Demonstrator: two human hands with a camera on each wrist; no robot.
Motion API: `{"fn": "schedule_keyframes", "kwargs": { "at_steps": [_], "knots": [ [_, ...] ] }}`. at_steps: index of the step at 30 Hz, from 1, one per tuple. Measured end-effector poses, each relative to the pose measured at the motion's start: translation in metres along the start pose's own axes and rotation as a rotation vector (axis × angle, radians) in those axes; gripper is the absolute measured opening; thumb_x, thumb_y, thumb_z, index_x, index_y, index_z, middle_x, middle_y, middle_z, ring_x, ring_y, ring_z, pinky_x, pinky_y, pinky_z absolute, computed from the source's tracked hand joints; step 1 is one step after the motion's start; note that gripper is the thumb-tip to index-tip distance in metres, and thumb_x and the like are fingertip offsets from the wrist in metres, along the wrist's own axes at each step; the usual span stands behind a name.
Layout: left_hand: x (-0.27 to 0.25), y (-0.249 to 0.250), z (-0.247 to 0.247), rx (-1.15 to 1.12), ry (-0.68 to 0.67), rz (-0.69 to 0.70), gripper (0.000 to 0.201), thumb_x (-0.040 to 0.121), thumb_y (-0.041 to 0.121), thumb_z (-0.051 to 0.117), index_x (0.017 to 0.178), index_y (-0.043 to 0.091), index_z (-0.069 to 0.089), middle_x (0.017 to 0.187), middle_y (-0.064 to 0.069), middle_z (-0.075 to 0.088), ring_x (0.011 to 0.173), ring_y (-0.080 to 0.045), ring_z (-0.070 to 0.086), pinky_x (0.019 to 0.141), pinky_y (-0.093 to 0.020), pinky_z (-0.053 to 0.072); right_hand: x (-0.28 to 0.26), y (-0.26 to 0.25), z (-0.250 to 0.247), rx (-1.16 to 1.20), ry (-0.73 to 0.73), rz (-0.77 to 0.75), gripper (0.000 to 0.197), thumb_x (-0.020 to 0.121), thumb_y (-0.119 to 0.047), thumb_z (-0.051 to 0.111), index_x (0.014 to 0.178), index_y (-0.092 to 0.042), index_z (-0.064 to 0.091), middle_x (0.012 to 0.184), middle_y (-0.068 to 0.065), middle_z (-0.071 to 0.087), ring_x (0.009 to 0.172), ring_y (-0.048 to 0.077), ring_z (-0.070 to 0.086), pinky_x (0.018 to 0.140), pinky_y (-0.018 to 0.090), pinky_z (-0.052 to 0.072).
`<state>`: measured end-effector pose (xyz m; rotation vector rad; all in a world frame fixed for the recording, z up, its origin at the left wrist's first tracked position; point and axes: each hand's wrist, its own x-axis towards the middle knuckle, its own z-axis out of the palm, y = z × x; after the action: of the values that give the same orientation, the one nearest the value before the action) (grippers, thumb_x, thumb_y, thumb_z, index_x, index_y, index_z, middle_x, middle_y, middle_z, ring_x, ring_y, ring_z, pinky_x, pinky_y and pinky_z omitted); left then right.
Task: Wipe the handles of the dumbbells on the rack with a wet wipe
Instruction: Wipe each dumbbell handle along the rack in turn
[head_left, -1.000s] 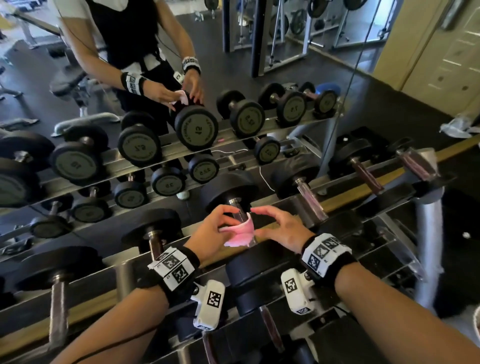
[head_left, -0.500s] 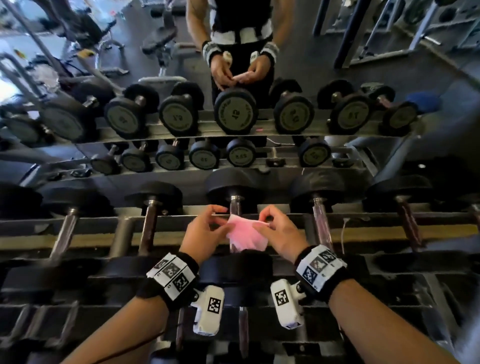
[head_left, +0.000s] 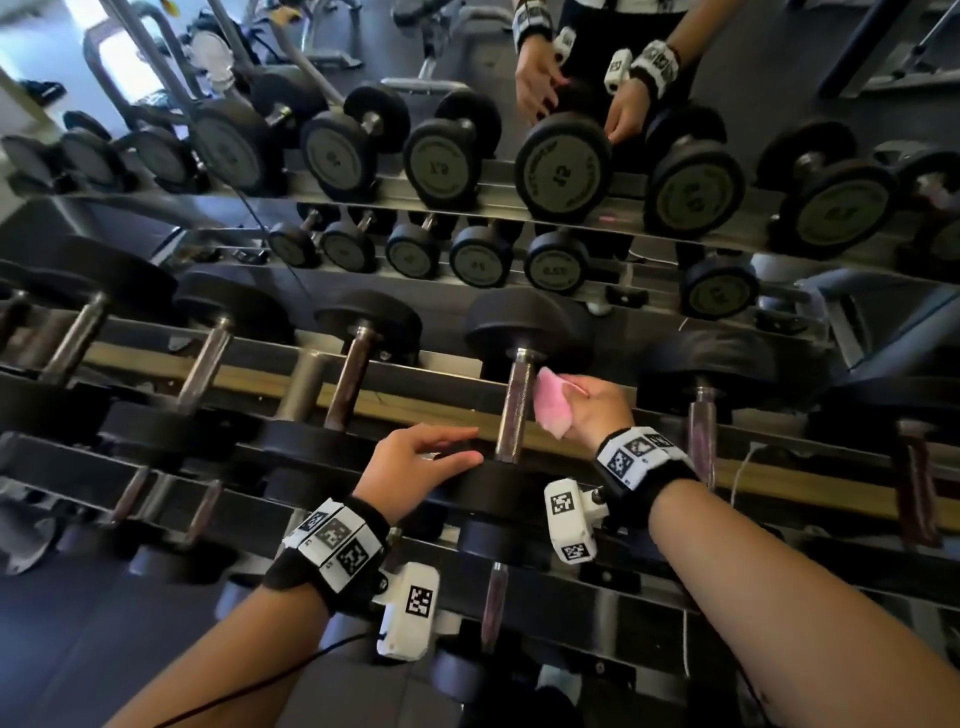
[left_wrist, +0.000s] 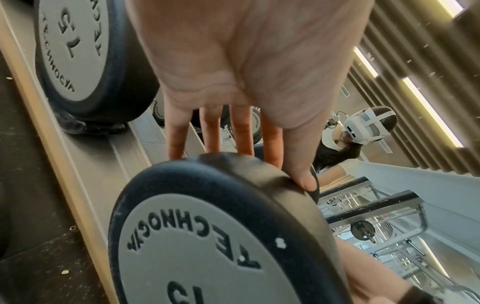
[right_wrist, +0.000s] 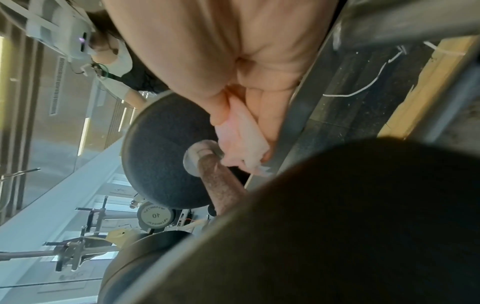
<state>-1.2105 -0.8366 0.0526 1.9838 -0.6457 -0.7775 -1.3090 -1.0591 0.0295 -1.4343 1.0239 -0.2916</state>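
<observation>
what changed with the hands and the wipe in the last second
The left hand let go of the pink wipe and dropped onto the near weight head, fingers straight. The right hand now holds the wipe alone, bunched, to the right of the handle. The dumbbell stayed on the rack.

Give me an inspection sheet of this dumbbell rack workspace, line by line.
Surface: rack, dumbbells in rows, mirror behind.
Job's things: pink wet wipe beside the handle of one dumbbell.
Clutter: nothing seen.
Grippers: right hand grips the wipe; left hand rests flat on the near weight head.
Cables: white cord at right; black cable under the left arm.
Surroundings: gym machines in the mirror.
</observation>
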Motion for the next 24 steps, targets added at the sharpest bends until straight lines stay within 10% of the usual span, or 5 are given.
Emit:
{"fn": "schedule_keyframes", "kwargs": {
  "at_steps": [2, 6, 13, 17, 24],
  "knots": [
    [-0.001, -0.002, 0.001, -0.035, -0.016, -0.011, 0.026, 0.073, 0.039, 0.082, 0.098, 0.042, 0.076, 0.098, 0.015, 0.074, 0.100, -0.001, 0.067, 0.098, -0.033, 0.051, 0.003, -0.004, 0.006, 0.063, -0.034, -0.008, 0.028, 0.097, -0.008, 0.057, 0.122, 0.003, 0.065, 0.107, 0.015, 0.068, 0.084, 0.020, 0.067, 0.079, 0.015, 0.053],
    [-0.001, -0.005, 0.001, -0.070, -0.041, -0.025, 0.015, 0.075, 0.040, 0.079, 0.090, 0.040, 0.078, 0.093, 0.016, 0.075, 0.094, 0.002, 0.067, 0.089, -0.024, 0.054, 0.001, 0.003, 0.010, 0.013, -0.233, -0.070, 0.036, 0.099, -0.002, 0.051, 0.134, -0.006, 0.058, 0.118, 0.009, 0.065, 0.116, 0.028, 0.059, 0.110, 0.046, 0.042],
    [0.000, -0.007, -0.001, -0.066, -0.053, -0.015, 0.012, 0.075, 0.039, 0.079, 0.087, 0.041, 0.078, 0.091, 0.018, 0.074, 0.092, 0.005, 0.066, 0.074, -0.009, 0.051, -0.023, 0.015, -0.005, -0.032, -0.504, -0.020, 0.029, 0.096, -0.003, 0.057, 0.123, -0.009, 0.066, 0.102, 0.001, 0.066, 0.099, 0.016, 0.062, 0.105, 0.036, 0.045],
    [0.001, -0.007, -0.001, -0.077, -0.066, -0.023, 0.011, 0.077, 0.038, 0.078, 0.088, 0.041, 0.078, 0.091, 0.017, 0.075, 0.091, 0.004, 0.067, 0.075, -0.010, 0.051, -0.021, 0.002, -0.012, 0.102, -0.487, 0.062, 0.027, 0.092, -0.001, 0.061, 0.116, 0.009, 0.065, 0.097, 0.013, 0.068, 0.083, 0.015, 0.068, 0.078, 0.024, 0.059],
    [0.004, -0.006, -0.004, -0.070, -0.095, -0.039, 0.014, 0.076, 0.040, 0.078, 0.089, 0.039, 0.078, 0.092, 0.015, 0.075, 0.093, 0.002, 0.067, 0.084, -0.018, 0.051, -0.010, -0.006, -0.001, 0.169, -0.426, -0.015, 0.038, 0.100, 0.001, 0.045, 0.137, -0.005, 0.053, 0.117, 0.012, 0.057, 0.108, 0.023, 0.055, 0.106, 0.039, 0.043]
  ]
}}
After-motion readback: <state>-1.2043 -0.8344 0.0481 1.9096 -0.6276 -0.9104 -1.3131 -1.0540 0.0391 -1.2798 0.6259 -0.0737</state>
